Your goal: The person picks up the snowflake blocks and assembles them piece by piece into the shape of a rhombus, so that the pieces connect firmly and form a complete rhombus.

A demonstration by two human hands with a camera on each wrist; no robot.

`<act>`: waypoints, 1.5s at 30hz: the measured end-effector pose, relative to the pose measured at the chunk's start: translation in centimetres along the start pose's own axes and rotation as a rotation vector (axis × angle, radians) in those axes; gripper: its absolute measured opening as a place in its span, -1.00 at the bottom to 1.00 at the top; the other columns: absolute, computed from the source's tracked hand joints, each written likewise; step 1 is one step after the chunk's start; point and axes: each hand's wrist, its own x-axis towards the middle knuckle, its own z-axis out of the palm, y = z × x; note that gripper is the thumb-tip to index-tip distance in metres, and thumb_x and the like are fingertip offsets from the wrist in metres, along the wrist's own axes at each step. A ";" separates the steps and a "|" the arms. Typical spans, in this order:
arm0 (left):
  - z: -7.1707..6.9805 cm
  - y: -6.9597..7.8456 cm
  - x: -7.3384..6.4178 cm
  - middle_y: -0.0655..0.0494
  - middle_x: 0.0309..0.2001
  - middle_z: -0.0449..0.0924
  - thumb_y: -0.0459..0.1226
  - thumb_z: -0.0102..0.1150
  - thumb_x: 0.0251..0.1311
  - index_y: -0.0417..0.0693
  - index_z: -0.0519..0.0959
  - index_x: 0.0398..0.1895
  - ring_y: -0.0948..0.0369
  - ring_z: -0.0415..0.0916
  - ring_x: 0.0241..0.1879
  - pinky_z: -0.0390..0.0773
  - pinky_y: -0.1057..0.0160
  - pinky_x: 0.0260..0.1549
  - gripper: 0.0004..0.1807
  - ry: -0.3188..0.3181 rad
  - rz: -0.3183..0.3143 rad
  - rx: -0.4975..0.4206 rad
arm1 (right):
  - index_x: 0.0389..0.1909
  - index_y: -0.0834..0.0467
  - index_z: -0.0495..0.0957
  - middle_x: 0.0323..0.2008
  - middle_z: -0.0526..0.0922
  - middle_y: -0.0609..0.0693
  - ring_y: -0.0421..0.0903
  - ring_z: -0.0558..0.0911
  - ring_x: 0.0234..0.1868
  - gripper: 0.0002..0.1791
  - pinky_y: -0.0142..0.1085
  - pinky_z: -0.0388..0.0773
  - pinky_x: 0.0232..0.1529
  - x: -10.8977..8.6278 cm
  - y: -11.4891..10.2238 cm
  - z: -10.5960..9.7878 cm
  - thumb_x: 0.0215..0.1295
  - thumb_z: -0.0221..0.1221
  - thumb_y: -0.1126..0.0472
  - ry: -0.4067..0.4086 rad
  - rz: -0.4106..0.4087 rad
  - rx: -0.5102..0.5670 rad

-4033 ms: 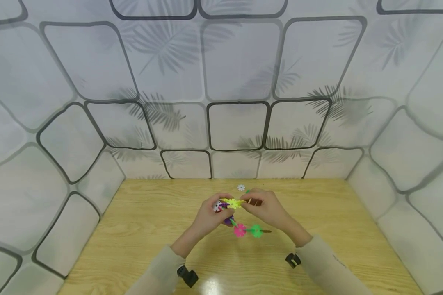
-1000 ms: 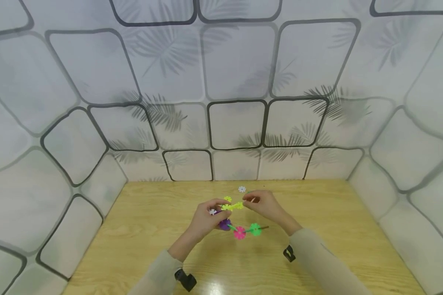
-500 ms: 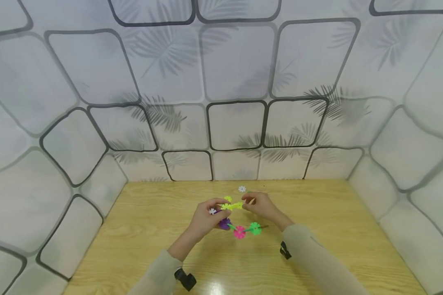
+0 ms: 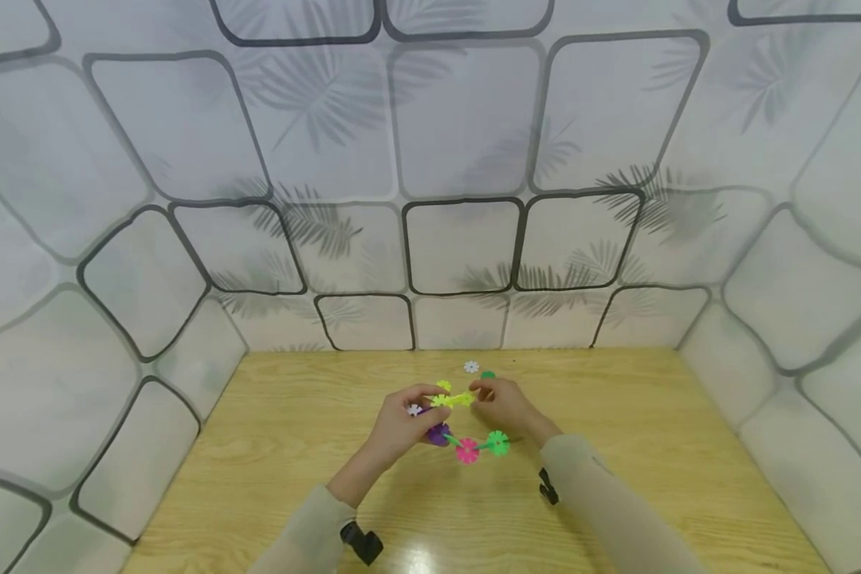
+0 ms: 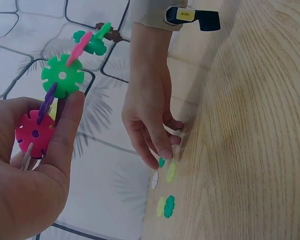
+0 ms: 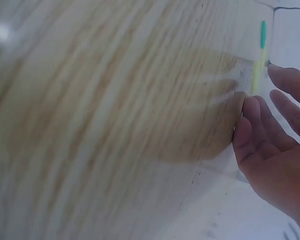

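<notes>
My left hand (image 4: 396, 426) holds a chain of interlocking flower-shaped plastic discs, its fingers and thumb bent around one end. In the head view a purple disc (image 4: 438, 435), a pink disc (image 4: 468, 450) and a green disc (image 4: 498, 443) stick out rightward. A brown disc (image 5: 111, 33) forms the far end in the left wrist view. Bright yellow discs (image 4: 462, 399) show between the left fingertips and the right hand. My right hand (image 4: 508, 405) is low over the table, fingers loosely bent, with nothing visible in them. Loose discs (image 5: 170, 172) lie just beyond its fingertips.
A white disc (image 4: 471, 367) and a dark green disc (image 4: 488, 375) lie toward the back of the wooden table (image 4: 294, 478). Patterned fabric walls (image 4: 459, 239) stand behind and at both sides. Each wrist carries a small black camera mount (image 4: 362, 544).
Earlier, the right hand was at the yellow discs with brown pieces by its fingers. It has since come away and lowered toward the table. The left hand stays nearly still.
</notes>
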 end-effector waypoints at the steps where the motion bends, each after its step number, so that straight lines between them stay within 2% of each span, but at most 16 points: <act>1: 0.0 0.1 0.0 0.09 -0.27 0.53 -0.32 0.37 0.36 -0.20 0.67 0.17 0.27 0.68 -0.46 0.82 0.19 -0.39 -0.65 0.002 -0.002 -0.001 | 0.26 0.15 0.64 -0.07 0.69 0.04 -0.08 0.65 -0.09 -0.55 -0.20 0.70 -0.09 0.1 0.1 0.1 0.37 0.31 0.20 0.002 -0.001 -0.005; 9: 0.0 0.1 0.0 0.09 -0.27 0.52 -0.32 0.36 0.37 -0.23 0.67 0.16 0.30 0.66 -0.48 0.82 0.20 -0.40 -0.66 0.009 0.001 0.019 | 0.27 0.17 0.64 -0.16 0.66 0.00 -0.09 0.62 -0.13 -0.52 -0.18 0.67 -0.12 0.7 0.7 0.5 0.34 0.33 0.17 0.013 -0.017 -0.013; 12: 0.1 0.1 0.1 0.10 -0.28 0.51 -0.33 0.36 0.36 -0.20 0.68 0.15 0.29 0.65 -0.47 0.82 0.20 -0.40 -0.67 0.009 0.000 0.012 | 0.28 0.17 0.63 -0.22 0.64 -0.04 -0.14 0.57 -0.22 -0.50 -0.25 0.61 -0.19 0.9 0.9 0.8 0.35 0.33 0.15 0.010 -0.026 -0.042; 18: 0.1 0.0 0.2 0.10 -0.27 0.49 -0.35 0.35 0.35 -0.19 0.69 0.14 0.30 0.65 -0.47 0.82 0.21 -0.40 -0.69 0.009 0.013 0.017 | 0.28 0.22 0.64 -0.46 0.54 -0.12 -0.21 0.42 -0.46 -0.51 -0.35 0.40 -0.38 1.3 1.0 1.2 0.39 0.30 0.12 0.008 -0.089 -0.141; 22: 0.0 -0.2 0.2 0.08 -0.24 0.49 -0.37 0.34 0.33 -0.20 0.69 0.13 0.31 0.64 -0.48 0.81 0.22 -0.41 -0.68 0.007 0.023 0.024 | 0.25 0.20 0.66 -0.54 0.49 -0.15 -0.23 0.38 -0.53 -0.55 -0.37 0.35 -0.44 1.3 0.8 1.3 0.42 0.28 0.11 0.002 -0.098 -0.180; 27: -0.1 -0.2 0.1 0.03 -0.20 0.50 -0.40 0.32 0.30 -0.17 0.70 0.13 0.28 0.65 -0.47 0.81 0.21 -0.43 -0.67 0.007 0.031 0.040 | 0.20 0.17 0.69 -0.48 0.52 -0.12 -0.19 0.41 -0.47 -0.59 -0.32 0.39 -0.40 1.2 0.7 1.4 0.39 0.32 0.10 0.015 -0.056 -0.141; 32: -0.2 -0.1 0.0 0.00 -0.17 0.51 -0.39 0.31 0.30 -0.16 0.70 0.13 0.27 0.65 -0.47 0.81 0.22 -0.42 -0.66 0.007 0.030 0.047 | 0.11 0.18 0.70 -0.28 0.61 -0.06 -0.14 0.52 -0.27 -0.62 -0.20 0.57 -0.19 0.8 0.1 1.4 0.33 0.35 0.13 0.050 -0.008 -0.116; 35: -0.2 -0.2 0.1 -0.01 -0.17 0.52 -0.40 0.31 0.30 -0.16 0.70 0.13 0.28 0.65 -0.47 0.81 0.22 -0.42 -0.67 0.009 0.033 0.049 | 0.06 0.18 0.67 -0.27 0.62 -0.02 -0.11 0.55 -0.24 -0.66 -0.16 0.60 -0.14 0.6 -0.3 1.3 0.31 0.38 0.17 0.062 0.014 -0.108; 42: -0.4 -0.2 0.1 0.01 -0.19 0.54 -0.40 0.30 0.30 -0.15 0.70 0.13 0.26 0.66 -0.46 0.82 0.19 -0.42 -0.67 0.007 0.038 0.051 | 0.05 0.23 0.63 -0.30 0.66 0.03 -0.13 0.58 -0.34 -0.78 -0.31 0.57 -0.31 -0.4 -1.8 0.2 0.45 0.19 0.30 0.041 0.022 0.033; 45: -0.6 -0.2 0.3 0.00 -0.18 0.54 -0.39 0.31 0.30 -0.11 0.71 0.12 0.25 0.66 -0.45 0.82 0.17 -0.42 -0.68 0.014 0.034 0.060 | 0.06 0.30 0.65 -0.33 0.71 0.11 -0.10 0.64 -0.38 -0.76 -0.38 0.55 -0.40 -0.7 -2.7 -0.6 0.47 0.20 0.30 0.044 0.011 0.092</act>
